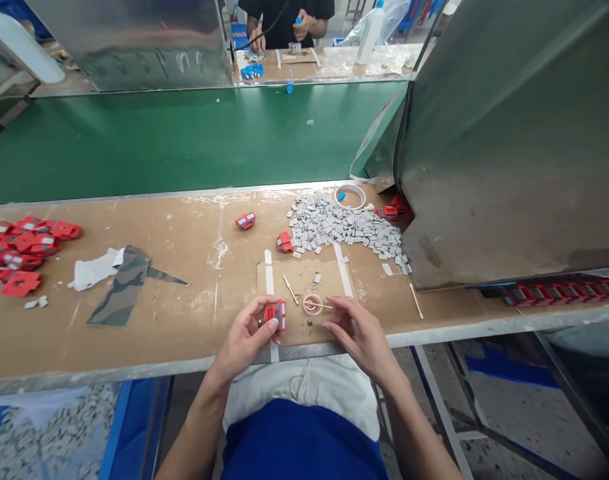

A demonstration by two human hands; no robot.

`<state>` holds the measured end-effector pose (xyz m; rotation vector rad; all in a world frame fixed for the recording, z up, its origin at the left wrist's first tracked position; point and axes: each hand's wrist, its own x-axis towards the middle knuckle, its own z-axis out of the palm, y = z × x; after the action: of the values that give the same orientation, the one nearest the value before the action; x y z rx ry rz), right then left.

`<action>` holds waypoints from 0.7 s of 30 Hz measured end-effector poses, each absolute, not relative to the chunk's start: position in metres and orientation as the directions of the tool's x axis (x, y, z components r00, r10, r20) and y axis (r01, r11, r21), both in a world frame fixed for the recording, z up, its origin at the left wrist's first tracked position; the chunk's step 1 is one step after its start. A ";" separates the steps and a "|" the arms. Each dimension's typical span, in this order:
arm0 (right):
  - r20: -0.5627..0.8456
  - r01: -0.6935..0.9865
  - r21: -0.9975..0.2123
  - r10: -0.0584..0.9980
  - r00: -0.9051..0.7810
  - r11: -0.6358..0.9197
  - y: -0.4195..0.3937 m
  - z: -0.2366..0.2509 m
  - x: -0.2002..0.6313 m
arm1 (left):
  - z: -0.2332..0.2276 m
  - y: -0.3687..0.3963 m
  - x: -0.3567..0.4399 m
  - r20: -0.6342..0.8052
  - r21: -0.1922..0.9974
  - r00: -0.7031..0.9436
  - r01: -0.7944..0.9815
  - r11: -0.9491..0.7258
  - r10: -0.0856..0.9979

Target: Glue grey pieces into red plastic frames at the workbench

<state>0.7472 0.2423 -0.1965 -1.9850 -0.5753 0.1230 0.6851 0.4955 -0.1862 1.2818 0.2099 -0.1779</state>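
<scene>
My left hand pinches a small red plastic part with grey pieces set in it, just above the near edge of a cardboard mat. Between the thumb and fingers of my right hand is a thin stick. Its far end reaches into a small round cup, whose contents I cannot make out. Left of the cup lies another thin stick with a pale tip. A single grey piece rests on the mat above the cup.
A heap of grey pieces and a tape roll lie beyond the mat. Red parts are piled at left, near camouflage cloth. A metal panel stands at right. Across the green belt, a person works.
</scene>
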 end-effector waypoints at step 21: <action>0.403 0.417 -0.884 0.106 0.909 -0.211 0.272 -0.216 0.763 | -0.202 0.475 0.681 -0.253 0.936 0.944 0.184 0.300 0.212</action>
<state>0.7633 0.2720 -0.2162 -1.7760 -0.3941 -0.2974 0.6807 0.4746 -0.2022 1.2746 0.3601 0.0192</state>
